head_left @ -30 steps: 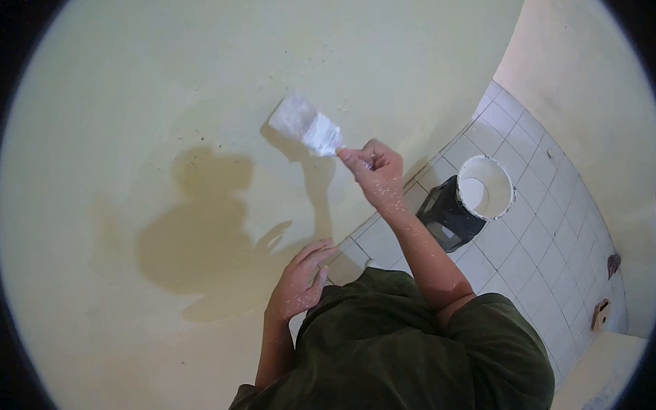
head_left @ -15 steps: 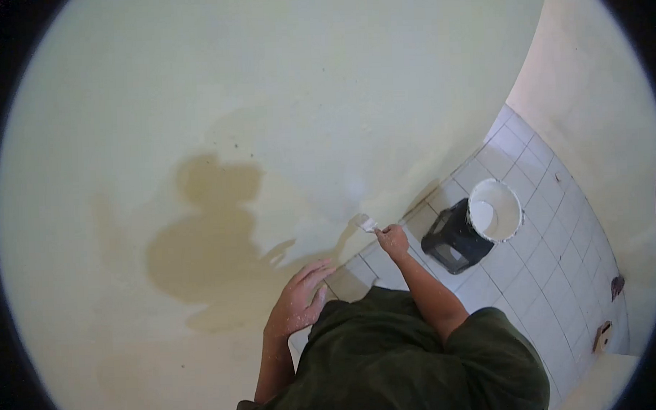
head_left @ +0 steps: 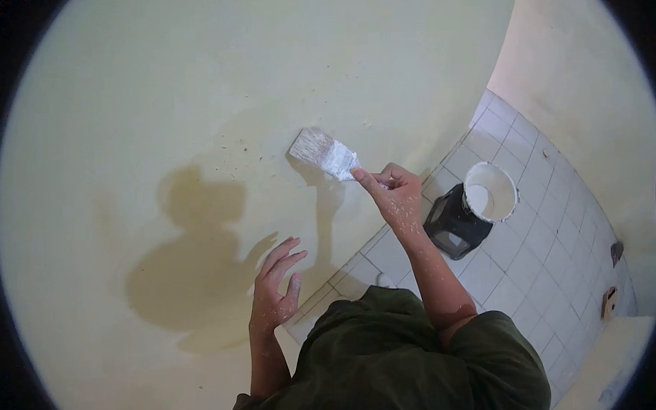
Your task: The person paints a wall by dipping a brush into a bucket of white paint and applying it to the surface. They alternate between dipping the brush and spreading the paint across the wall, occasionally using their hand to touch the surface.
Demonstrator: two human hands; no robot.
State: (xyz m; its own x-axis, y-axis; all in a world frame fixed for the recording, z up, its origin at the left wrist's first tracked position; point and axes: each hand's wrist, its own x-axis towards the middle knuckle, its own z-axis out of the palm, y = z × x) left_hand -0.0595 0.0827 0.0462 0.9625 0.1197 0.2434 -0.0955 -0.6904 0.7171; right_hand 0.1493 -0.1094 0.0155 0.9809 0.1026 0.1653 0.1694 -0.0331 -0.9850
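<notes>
A wide paintbrush (head_left: 322,153), coated in white paint around its ferrule, is gripped by the handle in my right hand (head_left: 401,197). Its bristles point up and left, right at the pale yellow wall (head_left: 193,79), and a shadow falls just below them. White specks dot the back of that hand and the forearm. My left hand (head_left: 274,288) is empty, with fingers spread and raised close to the wall, low and left of the brush. Small flecks and dark spots mark the wall left of the bristles.
A paint bucket (head_left: 514,201) with white paint inside rests on a black stool or crate (head_left: 455,226) at the right. White floor tiles (head_left: 522,285) run along the wall's foot. A small brown wooden object (head_left: 609,302) lies far right, near another wall.
My right hand has lifted the brush from low by the floor edge up and left to the wall. The left hand has risen slightly and spread its fingers.
</notes>
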